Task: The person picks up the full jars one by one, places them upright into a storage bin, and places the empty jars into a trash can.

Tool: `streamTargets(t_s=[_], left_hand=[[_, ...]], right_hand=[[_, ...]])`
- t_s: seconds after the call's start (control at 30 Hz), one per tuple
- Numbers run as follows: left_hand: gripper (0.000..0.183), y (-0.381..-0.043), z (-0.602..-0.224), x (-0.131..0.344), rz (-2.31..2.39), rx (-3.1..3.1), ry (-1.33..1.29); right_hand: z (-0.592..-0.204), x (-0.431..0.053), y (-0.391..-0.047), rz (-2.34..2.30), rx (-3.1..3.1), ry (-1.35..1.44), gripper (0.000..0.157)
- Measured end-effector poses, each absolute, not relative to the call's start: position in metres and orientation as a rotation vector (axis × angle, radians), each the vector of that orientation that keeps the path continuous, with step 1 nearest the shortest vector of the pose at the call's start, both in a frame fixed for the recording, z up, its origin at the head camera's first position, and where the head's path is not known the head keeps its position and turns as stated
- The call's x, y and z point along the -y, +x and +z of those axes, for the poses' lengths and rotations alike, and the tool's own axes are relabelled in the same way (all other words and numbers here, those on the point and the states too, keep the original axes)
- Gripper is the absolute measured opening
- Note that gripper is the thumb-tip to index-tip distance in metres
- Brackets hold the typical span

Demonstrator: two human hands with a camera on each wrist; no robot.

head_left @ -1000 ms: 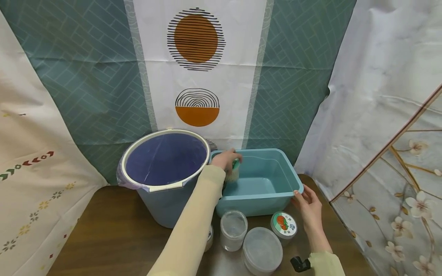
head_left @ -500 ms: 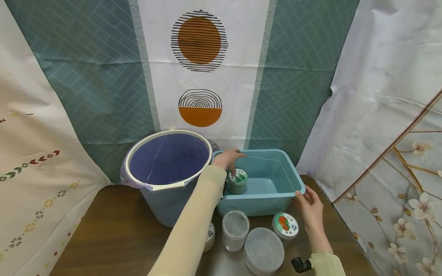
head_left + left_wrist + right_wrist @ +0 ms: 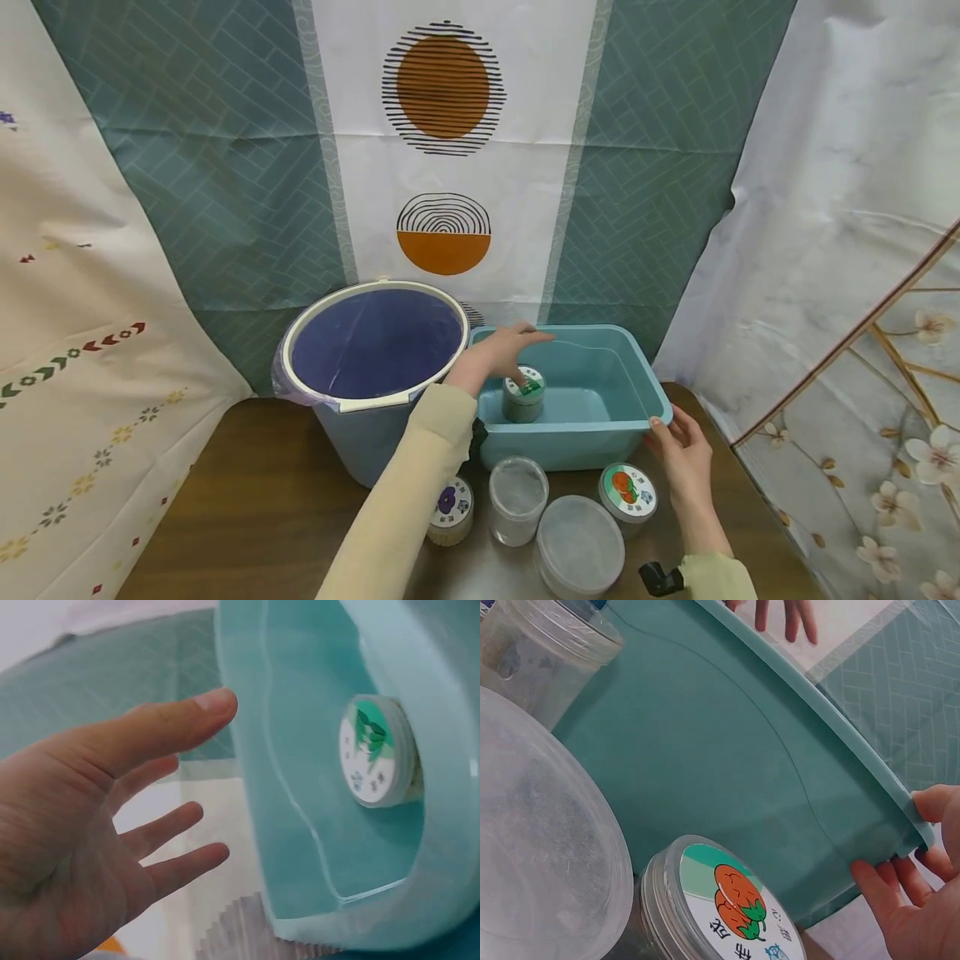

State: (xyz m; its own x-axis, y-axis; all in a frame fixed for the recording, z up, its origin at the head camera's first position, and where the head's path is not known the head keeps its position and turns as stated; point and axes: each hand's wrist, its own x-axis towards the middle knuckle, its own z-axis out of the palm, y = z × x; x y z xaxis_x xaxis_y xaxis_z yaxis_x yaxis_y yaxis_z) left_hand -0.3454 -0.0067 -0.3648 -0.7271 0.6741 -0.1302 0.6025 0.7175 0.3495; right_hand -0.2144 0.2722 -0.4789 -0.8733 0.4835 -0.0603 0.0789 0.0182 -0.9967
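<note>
My left hand (image 3: 497,357), fingers spread and holding nothing, is over the left end of a teal plastic bin (image 3: 564,450). Below it a small jar (image 3: 369,754) with a green-and-white leaf-print lid stands inside, near the bin's left front corner. With the right hand (image 3: 686,458) I grip the bin's front right corner, thumb and fingertips at the rim (image 3: 855,754). Just in front of the bin sits a jar with an orange-fruit lid (image 3: 628,492), close to my right hand.
A tall blue bucket (image 3: 352,433) with a cream rim and purple liner stands left of the bin. In front are a jar with a purple-flower lid (image 3: 452,504), a clear jar (image 3: 517,500) and a wide clear tub (image 3: 579,546). Fabric hangs behind.
My left hand has let go of the leaf-print jar inside the bin, and its fingers have spread and lifted off. The right hand keeps its grip on the bin corner.
</note>
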Motion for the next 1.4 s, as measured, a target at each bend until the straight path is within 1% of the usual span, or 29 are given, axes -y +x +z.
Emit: streamTargets(t_s=[0.27,0.47,0.63,0.77,1.0,1.17,1.4], left_hand=[[0.086,-0.312,-0.356,0.024,0.487,-2.676,1.185],[0.08,-0.276,-0.354,0.042,0.614,-2.749,1.298],[0.077,-0.247,-0.361,0.06,0.735,-2.78,1.34],[0.076,-0.229,-0.369,0.076,0.802,-2.818,1.29],[0.076,-0.206,-0.381,0.098,0.946,-2.85,1.128],[0.079,-0.195,-0.399,0.107,1.009,-2.872,1.013],[0.077,-0.186,-0.428,0.115,1.054,-2.892,0.909]], right_hand=[[-0.477,-0.272,-0.214,1.93,2.009,-0.586,0.061],[-0.478,-0.272,-0.212,1.928,2.022,-0.601,0.062],[-0.479,-0.273,-0.212,1.932,2.019,-0.602,0.062],[-0.479,-0.273,-0.212,1.944,1.999,-0.595,0.062],[-0.478,-0.273,-0.213,1.941,1.996,-0.609,0.062],[-0.479,-0.272,-0.214,1.949,1.978,-0.608,0.061],[-0.48,-0.274,-0.214,1.969,1.967,-0.605,0.063]])
